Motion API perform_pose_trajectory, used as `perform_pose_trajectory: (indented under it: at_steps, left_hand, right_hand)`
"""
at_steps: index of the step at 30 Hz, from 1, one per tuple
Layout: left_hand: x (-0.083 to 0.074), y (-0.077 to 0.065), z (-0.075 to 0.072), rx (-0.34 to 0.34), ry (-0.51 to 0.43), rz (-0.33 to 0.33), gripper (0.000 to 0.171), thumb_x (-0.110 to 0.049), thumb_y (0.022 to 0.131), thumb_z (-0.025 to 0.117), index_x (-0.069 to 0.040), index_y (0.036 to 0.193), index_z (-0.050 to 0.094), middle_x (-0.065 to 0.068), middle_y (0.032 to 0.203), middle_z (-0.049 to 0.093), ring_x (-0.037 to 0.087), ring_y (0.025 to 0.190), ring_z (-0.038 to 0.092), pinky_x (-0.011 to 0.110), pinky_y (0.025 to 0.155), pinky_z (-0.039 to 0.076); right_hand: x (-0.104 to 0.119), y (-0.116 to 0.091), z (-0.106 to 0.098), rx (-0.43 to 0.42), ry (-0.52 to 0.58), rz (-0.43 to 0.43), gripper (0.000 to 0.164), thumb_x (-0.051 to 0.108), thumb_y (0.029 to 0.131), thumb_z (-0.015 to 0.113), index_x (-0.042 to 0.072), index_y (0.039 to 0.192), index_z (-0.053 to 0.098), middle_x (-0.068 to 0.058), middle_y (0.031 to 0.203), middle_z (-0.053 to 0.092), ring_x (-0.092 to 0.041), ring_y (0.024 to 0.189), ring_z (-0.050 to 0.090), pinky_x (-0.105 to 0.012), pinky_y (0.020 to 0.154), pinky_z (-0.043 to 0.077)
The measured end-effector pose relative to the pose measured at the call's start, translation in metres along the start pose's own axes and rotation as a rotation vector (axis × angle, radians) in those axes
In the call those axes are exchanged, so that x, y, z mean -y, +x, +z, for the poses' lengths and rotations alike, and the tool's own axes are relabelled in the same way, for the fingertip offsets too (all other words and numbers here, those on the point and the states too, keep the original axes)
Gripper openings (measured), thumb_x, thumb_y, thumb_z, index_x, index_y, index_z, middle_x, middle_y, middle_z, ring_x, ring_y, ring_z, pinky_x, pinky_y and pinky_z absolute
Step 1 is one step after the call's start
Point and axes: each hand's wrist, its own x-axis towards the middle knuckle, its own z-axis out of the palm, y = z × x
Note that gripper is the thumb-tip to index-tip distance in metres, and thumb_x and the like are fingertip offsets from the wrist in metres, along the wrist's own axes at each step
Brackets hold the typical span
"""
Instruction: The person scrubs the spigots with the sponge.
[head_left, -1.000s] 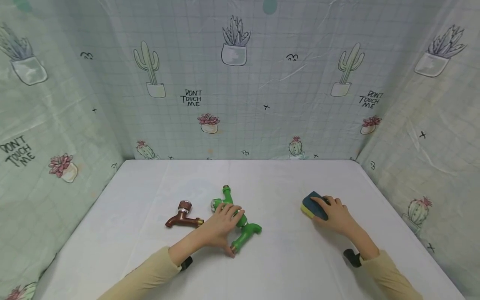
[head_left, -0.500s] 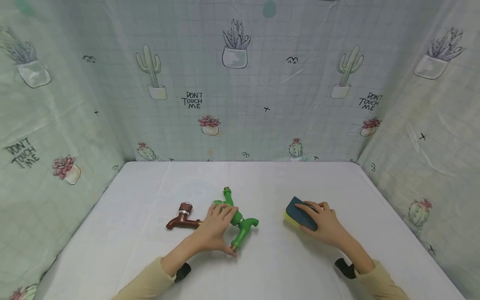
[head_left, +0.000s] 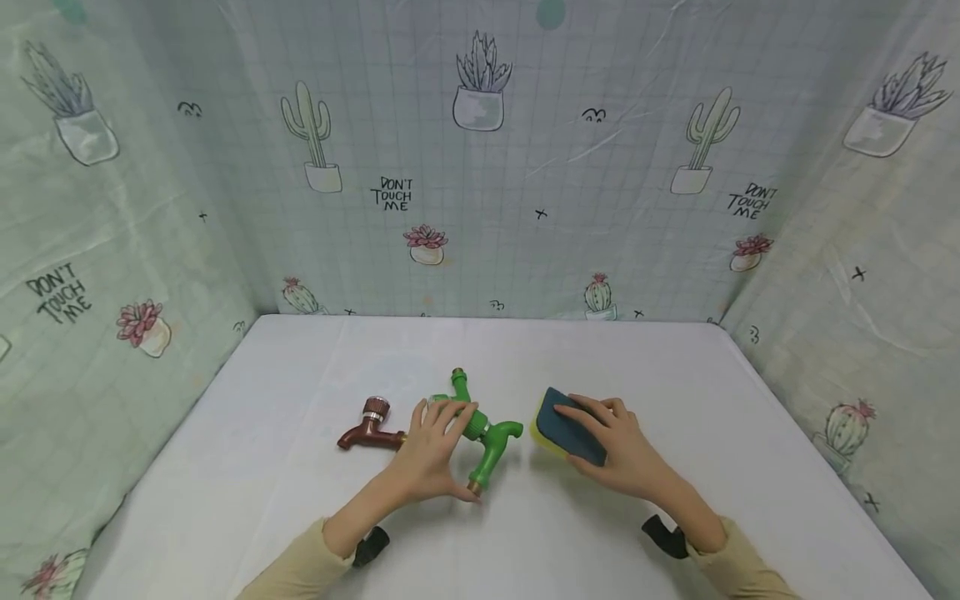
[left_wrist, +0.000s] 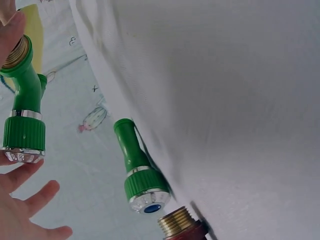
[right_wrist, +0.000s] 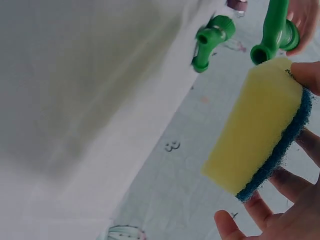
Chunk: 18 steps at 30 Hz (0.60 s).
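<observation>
My left hand pinches a green tap between the thumb at its brass threaded end and the fingers at its ribbed knob, which the left wrist view shows raised off the table. Its spout points right, towards the sponge. With my right hand I grip a yellow sponge with a dark blue scouring side, thumb on one edge and fingers across the blue side. The yellow side faces down and towards the tap, close to its spout. A second green tap lies behind the left hand, partly hidden by it.
A brown tap lies left of the left hand, its brass end partly covered by the hand. All of this is on a white table, with cactus-print cloth hanging behind and at both sides. Black wrist devices sit at both wrists.
My right hand has carried the sponge leftwards, from well to the right up close to the held green tap. The left hand keeps its pinch and has barely moved.
</observation>
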Motion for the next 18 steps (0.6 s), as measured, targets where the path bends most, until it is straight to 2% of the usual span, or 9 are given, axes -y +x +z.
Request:
perform_pose_trajectory:
  at_steps: [6,13,18]
  left_hand:
    - [-0.003,0.003,-0.001,-0.037,0.028,0.003,0.119,-0.074,0.039,0.07,-0.008,0.133,0.038,0.006,0.123,0.048,0.026,0.116,0.041,0.06,0.095,0.03]
    - [-0.008,0.008,-0.002,-0.085,0.001,0.025,0.12,-0.072,0.037,0.072,-0.007,0.132,0.038,0.006,0.123,0.049,0.026,0.114,0.042,0.059,0.095,0.031]
    - [-0.012,0.01,-0.003,-0.086,-0.014,0.036,0.121,-0.07,0.037,0.074,-0.007,0.133,0.037,0.007,0.123,0.048,0.026,0.114,0.041,0.059,0.095,0.03]
  right_hand:
    - [0.014,0.007,0.0,-0.051,0.046,-0.068,0.068,0.033,0.071,0.071,0.028,0.132,0.041,-0.005,0.135,0.041,-0.019,0.102,0.038,-0.042,0.075,0.037]
    - [0.025,0.017,0.006,-0.098,0.064,-0.124,0.066,0.033,0.072,0.07,0.026,0.132,0.042,-0.006,0.135,0.041,-0.017,0.103,0.037,-0.041,0.075,0.038]
    - [0.031,0.023,0.009,-0.118,0.068,-0.145,0.066,0.035,0.073,0.069,0.026,0.132,0.041,-0.008,0.134,0.041,-0.018,0.103,0.038,-0.041,0.076,0.038]
